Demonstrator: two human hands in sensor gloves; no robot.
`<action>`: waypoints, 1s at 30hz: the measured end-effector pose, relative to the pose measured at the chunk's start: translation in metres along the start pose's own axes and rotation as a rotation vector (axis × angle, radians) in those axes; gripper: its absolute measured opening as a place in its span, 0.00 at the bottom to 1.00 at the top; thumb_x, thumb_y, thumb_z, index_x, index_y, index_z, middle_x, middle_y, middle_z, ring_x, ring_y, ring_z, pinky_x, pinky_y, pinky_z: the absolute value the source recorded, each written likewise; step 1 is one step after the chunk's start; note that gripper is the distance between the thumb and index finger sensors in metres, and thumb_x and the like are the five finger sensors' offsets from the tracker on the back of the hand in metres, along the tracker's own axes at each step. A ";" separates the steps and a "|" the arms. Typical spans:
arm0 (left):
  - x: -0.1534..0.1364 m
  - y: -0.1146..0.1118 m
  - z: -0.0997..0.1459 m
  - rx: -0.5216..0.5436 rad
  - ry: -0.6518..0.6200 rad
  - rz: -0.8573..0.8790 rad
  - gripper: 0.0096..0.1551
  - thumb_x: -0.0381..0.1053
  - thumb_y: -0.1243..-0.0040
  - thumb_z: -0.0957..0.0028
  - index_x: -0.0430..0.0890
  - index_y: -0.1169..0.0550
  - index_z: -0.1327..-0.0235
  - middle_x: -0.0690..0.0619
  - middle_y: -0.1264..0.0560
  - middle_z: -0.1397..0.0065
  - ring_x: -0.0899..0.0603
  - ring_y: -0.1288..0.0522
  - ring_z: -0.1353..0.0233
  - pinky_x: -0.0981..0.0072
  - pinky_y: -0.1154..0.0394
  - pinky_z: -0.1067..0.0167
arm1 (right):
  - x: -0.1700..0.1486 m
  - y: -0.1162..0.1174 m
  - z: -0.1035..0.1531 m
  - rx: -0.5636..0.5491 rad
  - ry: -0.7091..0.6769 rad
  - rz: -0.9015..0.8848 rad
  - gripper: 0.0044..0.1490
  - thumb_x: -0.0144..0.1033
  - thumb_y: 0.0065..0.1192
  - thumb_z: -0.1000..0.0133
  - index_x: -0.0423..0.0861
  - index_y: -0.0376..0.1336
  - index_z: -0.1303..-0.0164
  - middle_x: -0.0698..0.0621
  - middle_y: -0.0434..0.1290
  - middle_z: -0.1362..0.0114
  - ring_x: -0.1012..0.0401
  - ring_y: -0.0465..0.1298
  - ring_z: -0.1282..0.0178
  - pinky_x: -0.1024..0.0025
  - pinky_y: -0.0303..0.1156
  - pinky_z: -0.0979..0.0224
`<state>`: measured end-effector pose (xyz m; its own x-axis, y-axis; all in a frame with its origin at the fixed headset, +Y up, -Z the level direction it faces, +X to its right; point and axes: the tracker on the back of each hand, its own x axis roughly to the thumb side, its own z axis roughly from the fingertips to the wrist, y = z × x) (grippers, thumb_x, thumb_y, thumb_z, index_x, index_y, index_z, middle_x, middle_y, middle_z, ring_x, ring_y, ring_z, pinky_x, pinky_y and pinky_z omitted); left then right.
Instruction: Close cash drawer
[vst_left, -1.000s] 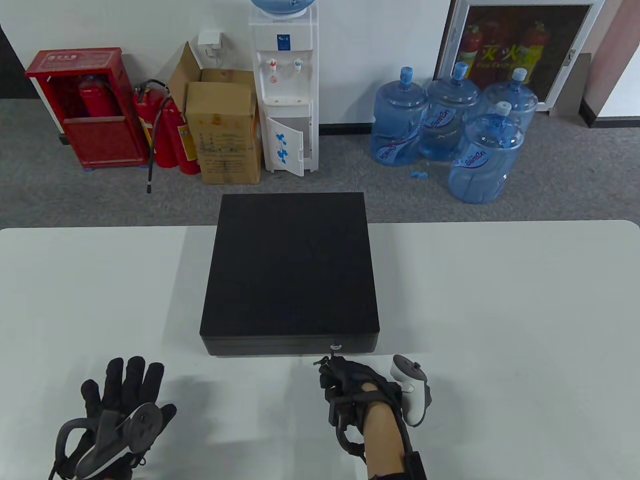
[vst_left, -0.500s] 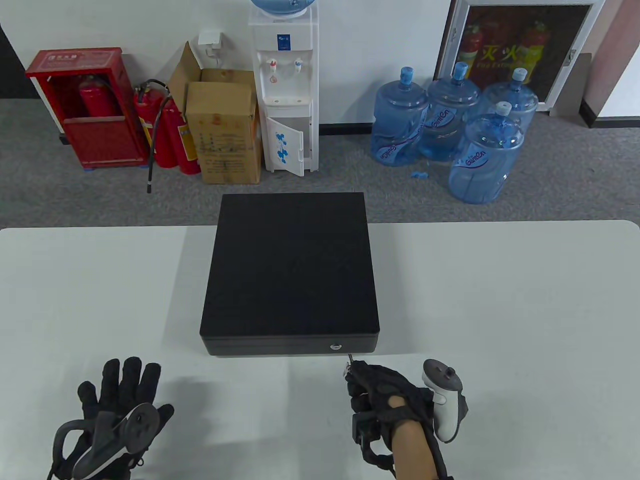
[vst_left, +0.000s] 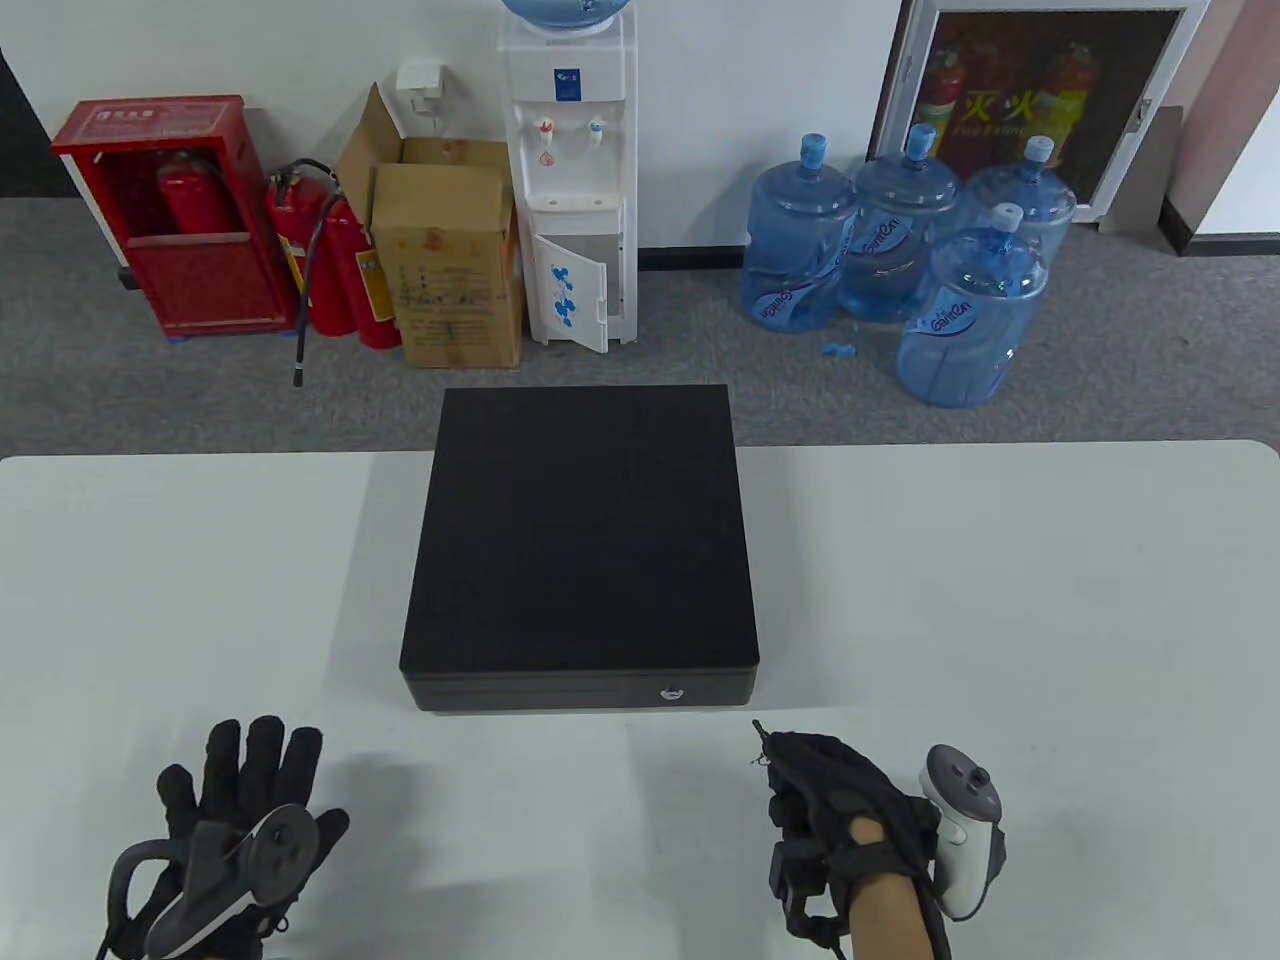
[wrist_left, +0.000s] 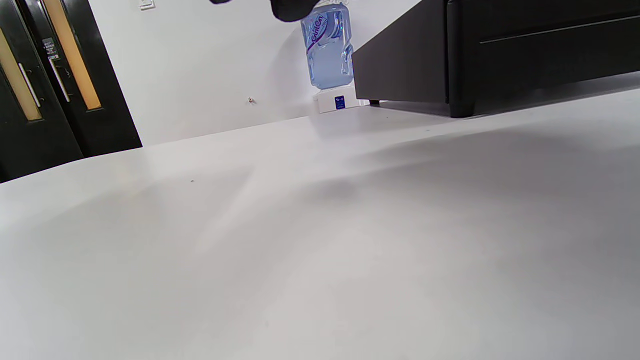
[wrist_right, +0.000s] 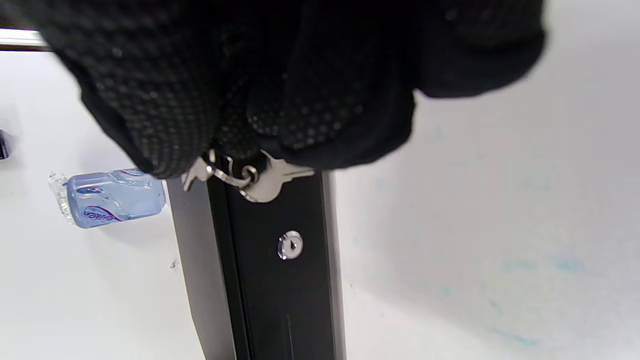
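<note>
Near the front edge of the bench (vst_left: 1000, 600), on its left side, the left hand (vst_left: 235, 830) lies flat with the fingers spread and holds nothing. I think it rests there only to keep out of the way, because the work does not need it.

On the right side of the front edge, the right hand (vst_left: 850, 800) is curled, and its fingers pinch a small bunch of keys (wrist_right: 250, 175) on a ring. The right wrist view shows the keys hanging from the fingertips, free of the lock (wrist_right: 290, 245). The hand is near the front of the drawer but does not touch it. The keys are out of the keyhole probably because the locking is finished.

Further in, at the middle of the bench, stands the black cash drawer (vst_left: 580, 540); its back reaches over the far edge. The front panel sits flush under the top and no tray sticks out, so I judge that the drawer is already shut. The lock is on the right part of the front panel. What remains, it seems, is only to put the keys down.
</note>
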<state>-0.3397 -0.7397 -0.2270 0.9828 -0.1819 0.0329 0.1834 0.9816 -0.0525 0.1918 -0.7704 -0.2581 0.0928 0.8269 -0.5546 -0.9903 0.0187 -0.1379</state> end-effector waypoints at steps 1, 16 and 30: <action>0.000 0.000 0.000 -0.003 -0.001 0.002 0.50 0.75 0.67 0.46 0.56 0.55 0.12 0.44 0.53 0.06 0.29 0.58 0.10 0.21 0.55 0.25 | 0.001 -0.003 0.001 -0.014 -0.015 0.015 0.26 0.54 0.76 0.60 0.56 0.76 0.53 0.53 0.81 0.47 0.63 0.84 0.67 0.66 0.82 0.59; 0.002 0.001 0.000 -0.015 0.005 -0.005 0.50 0.75 0.67 0.46 0.57 0.55 0.12 0.44 0.53 0.06 0.29 0.58 0.10 0.21 0.55 0.25 | 0.009 -0.050 0.022 -0.497 -0.197 0.230 0.23 0.48 0.72 0.56 0.54 0.77 0.52 0.51 0.82 0.47 0.61 0.85 0.68 0.64 0.82 0.59; 0.002 0.000 -0.001 -0.024 0.005 -0.002 0.50 0.75 0.67 0.46 0.57 0.55 0.12 0.44 0.53 0.06 0.29 0.58 0.10 0.21 0.55 0.25 | -0.005 -0.075 0.021 -0.709 -0.117 0.314 0.24 0.46 0.69 0.55 0.51 0.76 0.51 0.50 0.82 0.49 0.63 0.84 0.70 0.66 0.82 0.61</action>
<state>-0.3372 -0.7398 -0.2280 0.9825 -0.1844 0.0277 0.1860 0.9795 -0.0768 0.2632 -0.7647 -0.2280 -0.2310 0.7885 -0.5700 -0.6619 -0.5568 -0.5019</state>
